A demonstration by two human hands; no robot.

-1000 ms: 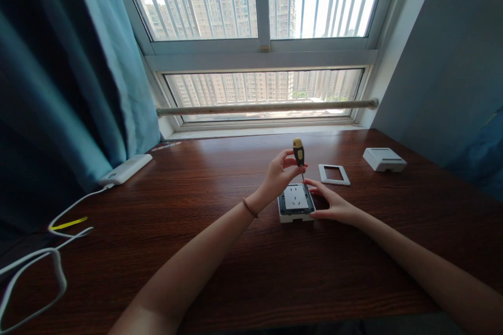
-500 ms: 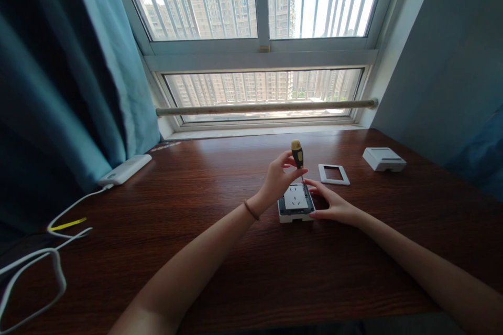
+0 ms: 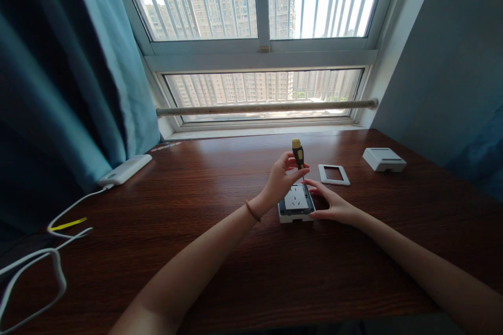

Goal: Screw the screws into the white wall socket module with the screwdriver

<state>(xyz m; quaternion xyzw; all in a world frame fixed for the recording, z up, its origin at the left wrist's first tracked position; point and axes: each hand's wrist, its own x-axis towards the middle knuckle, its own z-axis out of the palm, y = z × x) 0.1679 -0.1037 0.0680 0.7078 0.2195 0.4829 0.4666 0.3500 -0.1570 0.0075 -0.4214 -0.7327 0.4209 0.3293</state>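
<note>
A white wall socket in its box lies on the dark wooden table in front of me. My left hand pinches the black and yellow handle of a small screwdriver, which stands upright with its tip at the socket's far right corner. My right hand rests against the socket's right side, thumb and fingers spread round it and steadying it.
A white cover frame lies just beyond my right hand, and a white box sits further right. At far left are a white power bank and its white cable. A teal curtain hangs left, the window behind.
The left hand's fingers have shifted slightly on the screwdriver handle, which stays upright on the socket. The right hand has not moved.
</note>
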